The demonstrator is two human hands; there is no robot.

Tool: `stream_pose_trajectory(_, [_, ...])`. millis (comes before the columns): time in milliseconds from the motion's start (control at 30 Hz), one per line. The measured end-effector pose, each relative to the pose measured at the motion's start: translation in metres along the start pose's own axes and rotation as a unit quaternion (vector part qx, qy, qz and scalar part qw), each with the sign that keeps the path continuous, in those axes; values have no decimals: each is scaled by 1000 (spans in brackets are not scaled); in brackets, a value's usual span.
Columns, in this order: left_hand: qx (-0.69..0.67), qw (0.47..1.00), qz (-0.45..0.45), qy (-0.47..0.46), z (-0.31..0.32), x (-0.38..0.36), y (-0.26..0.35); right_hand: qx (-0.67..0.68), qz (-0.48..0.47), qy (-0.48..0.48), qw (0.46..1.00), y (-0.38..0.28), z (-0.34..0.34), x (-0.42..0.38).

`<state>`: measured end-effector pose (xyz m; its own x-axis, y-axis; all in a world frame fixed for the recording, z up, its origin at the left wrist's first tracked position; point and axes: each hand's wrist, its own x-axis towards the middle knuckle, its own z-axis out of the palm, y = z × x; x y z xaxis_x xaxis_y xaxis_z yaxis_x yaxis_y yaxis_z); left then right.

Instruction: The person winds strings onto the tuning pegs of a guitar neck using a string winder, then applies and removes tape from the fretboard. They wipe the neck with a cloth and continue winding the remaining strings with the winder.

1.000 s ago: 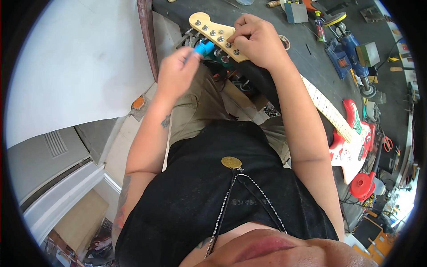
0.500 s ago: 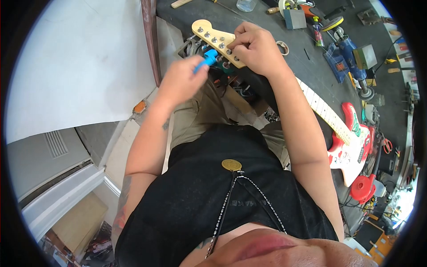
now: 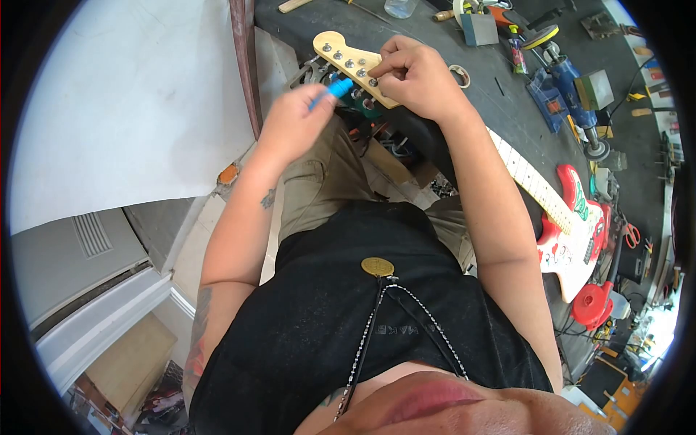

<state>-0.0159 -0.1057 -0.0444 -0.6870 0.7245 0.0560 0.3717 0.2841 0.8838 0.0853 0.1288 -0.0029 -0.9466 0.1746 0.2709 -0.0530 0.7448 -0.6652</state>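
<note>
My left hand (image 3: 299,122) is closed round a bright blue string winder (image 3: 338,88), smeared by motion. Its head meets the tuning pegs along the near edge of the guitar headstock (image 3: 344,55), which is pale wood with a row of metal tuner posts. Over the neck end of that headstock, my right hand (image 3: 415,78) has its fingers curled and pinched close to the posts. Whatever lies between those fingers is too small or hidden to make out. The fretted neck (image 3: 533,180) passes behind my right forearm to a red and white guitar body (image 3: 574,250).
The dark workbench (image 3: 482,109) carries a tape roll (image 3: 460,77), a blue bench tool (image 3: 569,87), red scissors (image 3: 632,235) and a red round tool (image 3: 593,304). A white sheet-like surface (image 3: 130,101) and a dark red post (image 3: 245,65) stand at left.
My left hand and the winder have turned and shifted slightly left. My right hand has barely moved over the headstock, and the guitar stays in place.
</note>
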Motion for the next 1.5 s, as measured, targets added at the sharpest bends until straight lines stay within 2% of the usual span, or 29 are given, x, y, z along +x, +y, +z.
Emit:
stream_pose_trajectory(100, [90,994,-56,-29,0,12,-15,-28,17,-28,999,-15,-12,-8])
stream_pose_trajectory(133, [110,990,-43,-75,5,14,-24,-74,28,-41,996,-27,-23,-14])
stream_pose_trajectory(200, [127,988,-47,-68,2,12,-15,-119,41,-52,991,-33,-38,-29])
stream_pose_trajectory(267, [143,986,-53,-66,0,10,-10,-178,1,-42,983,-32,-50,-43])
stream_pose_trajectory(300, [132,987,-58,-73,-1,10,-10,-178,4,-42,983,-34,-53,-52])
stream_pose_trajectory(367, [119,988,-57,-84,-1,13,-13,-186,105,-75,974,-42,-61,-64])
stream_pose_trajectory(433, [96,993,-36,-65,2,11,-16,-170,101,-57,979,-38,-62,-72])
stream_pose_trajectory(567, [110,989,-48,-91,-1,9,-11,-131,62,-25,989,-26,-57,-80])
stream_pose_trajectory(633, [-76,972,-125,-185,-10,8,-11,-115,50,-19,992,-19,-56,-82])
stream_pose_trajectory(667, [-74,972,-126,-184,-12,9,-17,-99,36,-16,994,-16,-55,-82])
stream_pose_trajectory(733, [-280,951,-124,-47,-10,13,-32,-106,11,-8,994,-12,-56,-79])
stream_pose_trajectory(767, [-280,951,-125,-49,-3,12,-38,-116,-9,-3,993,-11,-56,-81])
stream_pose_trajectory(800, [-98,993,-60,-10,5,11,-42,-115,-7,-3,993,-11,-56,-82])
stream_pose_trajectory(833, [87,996,9,30,10,11,-35,-106,4,-11,994,-11,-56,-82])
stream_pose_trajectory(867, [115,990,-33,-78,5,9,-29,-97,12,-18,995,-11,-57,-80])
stream_pose_trajectory(900, [115,990,-33,-76,1,6,-22,-97,10,-18,995,-11,-57,-79])
stream_pose_trajectory(967, [-43,999,22,-17,-2,-1,-14,-95,26,-20,995,-11,-55,-81])
stream_pose_trajectory(1000, [-27,998,27,53,0,1,-14,-92,26,-21,995,-9,-53,-81])
stream_pose_trajectory(1033, [-24,998,26,52,2,2,-17,-96,9,-14,995,-6,-53,-81])
stream_pose_trajectory(1100, [196,980,23,14,6,2,-24,-100,-8,-3,995,-8,-53,-81])
stream_pose_trajectory(1133, [223,973,34,-46,4,2,-18,-98,21,-12,995,-13,-55,-80])
stream_pose_trajectory(1167, [223,973,36,-49,3,-1,-14,-95,51,-22,994,-16,-56,-81])
stream_pose_trajectory(1233, [-1,998,64,15,3,-5,-9,-103,38,-16,994,-14,-55,-81])
stream_pose_trajectory(1267, [-1,998,62,14,5,-4,-10,-110,22,-12,994,-13,-54,-81])
stream_pose_trajectory(1333, [133,989,-16,60,8,2,-13,-106,8,-10,994,-10,-53,-83])
stream_pose_trajectory(1367, [133,989,-15,62,6,2,-13,-103,-8,-6,995,-8,-53,-82])
stream_pose_trajectory(1433, [117,989,65,-66,3,-3,-14,-99,6,-11,995,-11,-54,-82])
stream_pose_trajectory(1467, [30,998,47,-20,3,-8,-9,-92,23,-17,995,-11,-54,-82])
stream_pose_trajectory(1500, [29,998,45,-18,6,-5,-11,-91,22,-20,995,-11,-54,-82])
